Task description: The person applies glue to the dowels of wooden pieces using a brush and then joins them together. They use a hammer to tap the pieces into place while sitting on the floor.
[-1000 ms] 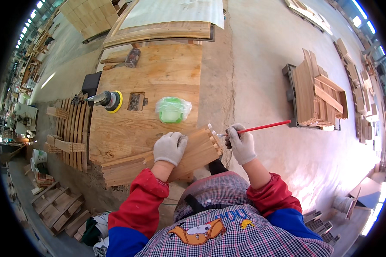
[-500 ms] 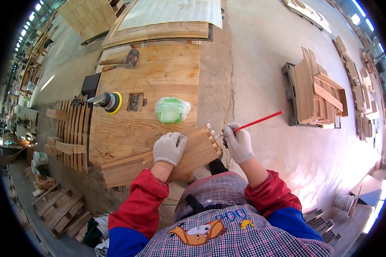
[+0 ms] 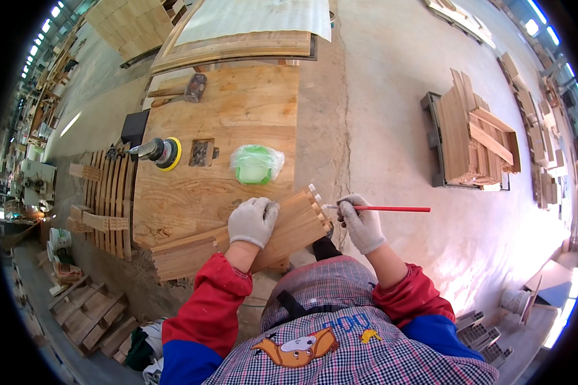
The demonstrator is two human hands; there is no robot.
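Note:
My left hand [image 3: 252, 221], in a pale work glove, is closed on a bundle of wooden boards [image 3: 297, 222] lying slantwise over the workbench's near edge. Finger-like notches show at the boards' right end. In my right hand [image 3: 364, 226], also gloved, is a slim brush with a red handle [image 3: 398, 208]. The handle points right, and the pale tip is close to the notched end; whether it touches I cannot tell. Beyond the boards stands a green tub [image 3: 253, 172] wrapped in clear plastic, with pale content.
On the workbench [image 3: 250, 109] are a sander with a yellow pad [image 3: 167, 154], a mallet [image 3: 194, 88] and a square cut-out [image 3: 202, 153]. Slatted wood [image 3: 112, 205] lies left of it. Stacked boards [image 3: 472, 138] sit on a pallet at right.
The brush has swung from slanting up and right to nearly level, as my right hand turned and moved slightly down. My left hand and the boards stay in place.

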